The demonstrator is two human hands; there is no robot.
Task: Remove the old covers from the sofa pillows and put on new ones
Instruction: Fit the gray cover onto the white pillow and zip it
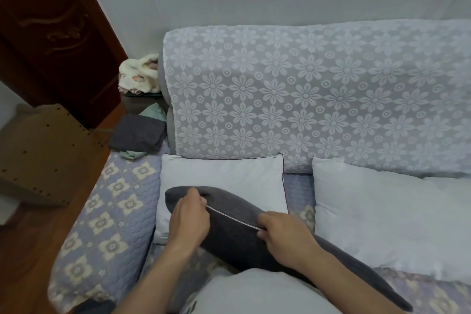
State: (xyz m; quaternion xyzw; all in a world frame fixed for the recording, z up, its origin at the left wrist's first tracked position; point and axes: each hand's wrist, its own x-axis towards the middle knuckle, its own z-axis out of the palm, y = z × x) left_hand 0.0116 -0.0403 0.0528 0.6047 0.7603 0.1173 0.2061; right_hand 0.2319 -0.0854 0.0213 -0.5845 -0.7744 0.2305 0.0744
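Here the left hand (190, 216) is pinching the grey cover (234, 227) at the zipper's (230, 218) end; the right hand (283, 233) is gripping the seam. Judging best: keeping the seam taut, pulling straight along.

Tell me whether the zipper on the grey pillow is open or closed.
Mostly closed. The zipper runs as a thin shut line between the left hand and right hand; past either hand, cannot tell.

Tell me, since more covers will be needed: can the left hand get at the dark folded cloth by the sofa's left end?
Probably yes. Nothing blocks the way to the folded cloth, but the left hand grips the grey cover and must let go first.
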